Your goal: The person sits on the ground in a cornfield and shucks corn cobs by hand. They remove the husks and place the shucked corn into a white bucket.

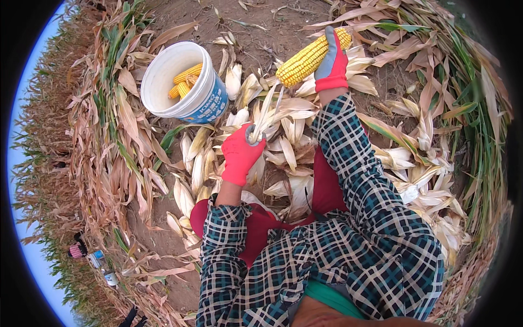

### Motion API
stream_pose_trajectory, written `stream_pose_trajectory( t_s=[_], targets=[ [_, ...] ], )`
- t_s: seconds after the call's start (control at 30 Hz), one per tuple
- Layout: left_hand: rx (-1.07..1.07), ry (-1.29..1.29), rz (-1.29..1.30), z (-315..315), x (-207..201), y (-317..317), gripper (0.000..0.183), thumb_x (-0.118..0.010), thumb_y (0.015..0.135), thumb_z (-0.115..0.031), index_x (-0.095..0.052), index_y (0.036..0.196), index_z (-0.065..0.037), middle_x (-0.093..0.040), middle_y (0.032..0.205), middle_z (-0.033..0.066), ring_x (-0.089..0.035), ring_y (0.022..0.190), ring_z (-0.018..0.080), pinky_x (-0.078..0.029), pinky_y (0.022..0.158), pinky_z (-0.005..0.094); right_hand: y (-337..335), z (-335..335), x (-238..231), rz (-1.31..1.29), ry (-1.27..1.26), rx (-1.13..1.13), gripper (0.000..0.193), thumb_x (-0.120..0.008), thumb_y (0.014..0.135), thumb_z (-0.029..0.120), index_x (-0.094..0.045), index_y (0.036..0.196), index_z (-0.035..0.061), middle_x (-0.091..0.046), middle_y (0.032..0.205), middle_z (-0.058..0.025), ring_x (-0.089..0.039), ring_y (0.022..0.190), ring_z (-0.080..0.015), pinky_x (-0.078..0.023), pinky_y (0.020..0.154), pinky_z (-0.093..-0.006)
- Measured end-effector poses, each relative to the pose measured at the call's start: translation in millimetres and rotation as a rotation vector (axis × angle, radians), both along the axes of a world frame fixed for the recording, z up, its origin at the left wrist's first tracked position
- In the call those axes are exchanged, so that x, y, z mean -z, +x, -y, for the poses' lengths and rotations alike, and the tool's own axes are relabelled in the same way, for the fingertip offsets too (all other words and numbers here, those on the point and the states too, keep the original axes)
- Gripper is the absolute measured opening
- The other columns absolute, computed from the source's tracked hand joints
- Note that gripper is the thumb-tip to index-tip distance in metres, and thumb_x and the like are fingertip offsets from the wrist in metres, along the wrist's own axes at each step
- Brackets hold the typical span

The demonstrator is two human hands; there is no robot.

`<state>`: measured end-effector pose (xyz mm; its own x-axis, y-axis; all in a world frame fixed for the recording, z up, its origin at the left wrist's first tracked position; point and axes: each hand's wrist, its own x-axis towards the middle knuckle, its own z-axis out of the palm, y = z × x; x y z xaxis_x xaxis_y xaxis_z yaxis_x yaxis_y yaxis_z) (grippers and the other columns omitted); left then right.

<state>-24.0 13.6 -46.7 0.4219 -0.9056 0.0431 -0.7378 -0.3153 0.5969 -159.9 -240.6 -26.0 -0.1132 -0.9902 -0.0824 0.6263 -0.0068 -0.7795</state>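
Note:
My right hand [331, 64], in a red and grey glove, grips a bare yellow corn cob [303, 61] at the upper middle. The cob tilts, with its lower end toward the left. My left hand [243, 152], gloved the same way, is closed on pale corn husk [263, 121] below and left of the cob. A white bucket [158, 76] with a blue printed side stands at the upper left, tipped a little in view. Several yellow cobs [186, 82] lie inside it.
Loose husks [294, 188] and husk-covered ears cover the ground around my knees. Cut stalks with dry leaves [87, 109] are heaped on the left, and greener stalks [463, 82] on the right. More buckets [103, 267] stand at the lower left, near another person's pink item [76, 251].

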Motion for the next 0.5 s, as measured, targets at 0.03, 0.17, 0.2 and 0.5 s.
stream_pose_trajectory(
  t_s=[0.03, 0.17, 0.2, 0.5],
  targets=[
    [0.051, -0.061, -0.108, 1, 10, -4, 0.046, -0.079, 0.069, -0.020, -0.062, 0.108, -0.003, -0.067, 0.099, 0.0118, -0.066, 0.090, 0.0263, -0.051, 0.078, 0.0349, -14, 13, -4, 0.032, -0.069, 0.207, 0.046, -0.069, 0.084, 0.038, -0.059, 0.113, 0.0032, -0.062, 0.097, -0.0065, -0.062, 0.083, -0.0176, -0.052, 0.078, -0.0305],
    [0.403, -0.335, -0.304, 8, 14, -36, 0.076, -0.079, 0.070, -0.034, -0.047, 0.135, -0.007, -0.051, 0.133, 0.0187, -0.048, 0.123, 0.0340, -0.038, 0.103, 0.0400, -75, 43, -4, 0.231, -0.095, 0.381, 0.048, -0.064, 0.086, 0.041, -0.053, 0.116, 0.0053, -0.062, 0.107, -0.0103, -0.061, 0.095, -0.0234, -0.049, 0.087, -0.0390],
    [0.465, -0.306, -0.262, 8, 10, -45, 0.075, -0.078, 0.071, -0.033, -0.048, 0.134, -0.005, -0.048, 0.134, 0.0196, -0.045, 0.125, 0.0348, -0.036, 0.104, 0.0414, -79, 44, -3, 0.289, -0.100, 0.320, 0.047, -0.063, 0.086, 0.042, -0.054, 0.114, 0.0059, -0.061, 0.107, -0.0099, -0.060, 0.097, -0.0235, -0.048, 0.088, -0.0396],
    [0.137, -0.168, -1.520, 30, 2, -26, 0.073, -0.044, 0.092, -0.061, -0.047, 0.128, 0.002, -0.061, 0.114, 0.0155, -0.062, 0.101, 0.0247, -0.050, 0.090, 0.0364, 18, -63, -17, -0.104, -0.329, -0.227, 0.036, -0.076, 0.079, 0.010, -0.058, 0.108, 0.0014, -0.063, 0.100, -0.0024, -0.061, 0.084, -0.0097, -0.051, 0.076, -0.0269]
  ],
)
